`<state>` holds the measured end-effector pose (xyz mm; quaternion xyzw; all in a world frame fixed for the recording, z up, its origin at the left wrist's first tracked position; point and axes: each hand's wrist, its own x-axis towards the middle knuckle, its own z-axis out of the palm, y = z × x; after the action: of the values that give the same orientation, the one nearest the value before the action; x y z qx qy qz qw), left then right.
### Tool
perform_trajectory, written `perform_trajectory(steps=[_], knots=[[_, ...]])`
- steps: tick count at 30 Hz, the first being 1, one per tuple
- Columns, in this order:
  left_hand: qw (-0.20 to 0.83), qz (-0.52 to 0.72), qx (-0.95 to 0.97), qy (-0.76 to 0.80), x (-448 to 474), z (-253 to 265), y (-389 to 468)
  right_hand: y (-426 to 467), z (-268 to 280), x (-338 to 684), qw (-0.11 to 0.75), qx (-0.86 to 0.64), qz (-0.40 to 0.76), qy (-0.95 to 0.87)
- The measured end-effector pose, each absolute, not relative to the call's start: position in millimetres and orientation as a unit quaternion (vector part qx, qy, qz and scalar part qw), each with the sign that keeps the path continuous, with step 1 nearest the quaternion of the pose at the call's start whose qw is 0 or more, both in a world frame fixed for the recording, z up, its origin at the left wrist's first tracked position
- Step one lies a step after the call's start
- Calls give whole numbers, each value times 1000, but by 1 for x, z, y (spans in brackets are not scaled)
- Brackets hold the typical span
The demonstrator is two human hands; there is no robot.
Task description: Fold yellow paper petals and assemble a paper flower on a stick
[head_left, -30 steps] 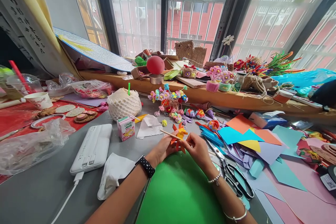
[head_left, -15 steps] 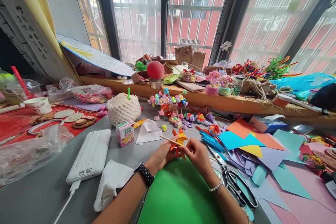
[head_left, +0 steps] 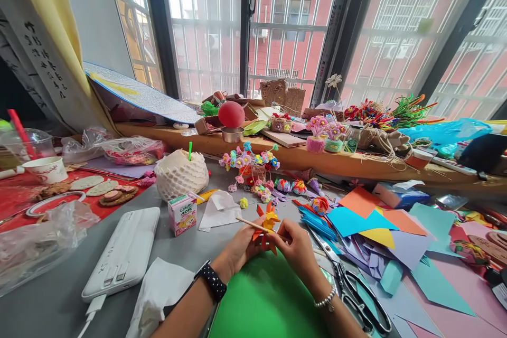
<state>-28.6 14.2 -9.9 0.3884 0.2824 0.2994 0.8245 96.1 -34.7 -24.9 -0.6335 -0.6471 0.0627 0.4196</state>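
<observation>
Over the green mat (head_left: 269, 301) I hold an orange and yellow paper flower (head_left: 268, 222) with pointed petals. My left hand (head_left: 242, 248) is closed on the flower from the left; some of its fingers are hidden behind the petals. A thin wooden stick (head_left: 249, 223) lies across the front of the flower, slanting down to the right. Its right end is pinched in the fingers of my right hand (head_left: 293, 243). Black-handled scissors (head_left: 352, 285) lie just right of my right wrist.
Coloured paper sheets (head_left: 360, 222) and purple strips spread to the right. Left of my hands are a white power bank (head_left: 122, 245), a small drink carton (head_left: 182, 215), a crumpled tissue (head_left: 162, 290) and a netted coconut (head_left: 182, 174). Small craft flowers (head_left: 253, 163) stand behind.
The view has tilted and shifted slightly, so the table things appear a little lower and further left. Both hands keep hold of the flower and stick in nearly the same pose.
</observation>
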Motion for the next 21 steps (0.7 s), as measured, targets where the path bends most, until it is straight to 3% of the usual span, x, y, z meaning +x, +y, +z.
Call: perform_trajectory(steps=[21], knots=[[828, 306, 373, 286, -30, -14, 17, -38, -22, 96, 433, -620, 61, -651]])
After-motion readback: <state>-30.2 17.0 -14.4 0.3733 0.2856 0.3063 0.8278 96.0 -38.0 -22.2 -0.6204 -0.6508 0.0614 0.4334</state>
